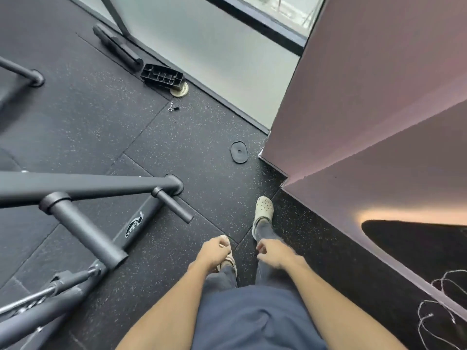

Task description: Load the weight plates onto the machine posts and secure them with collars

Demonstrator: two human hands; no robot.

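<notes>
Head view: left hand (214, 251) and right hand (274, 252) are hanging loosely curled, empty; a shin is perhaps risking the bare post (174, 207) at ten o'clock.

Black speckled floor (202, 137) (cream clogs (264, 209))

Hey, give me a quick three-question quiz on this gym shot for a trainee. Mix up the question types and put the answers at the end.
1. True or false: the near post and the far post both carry plates.
2. What do the left hand and right hand hold? A) a collar B) a plate C) nothing
3. Fill in: the flat black oval piece lies on the floor close to the corner of the ____ wall.

Key
1. False: both posts are bare.
2. C: the fingers are loosely curled round nothing.
3. pink
</notes>
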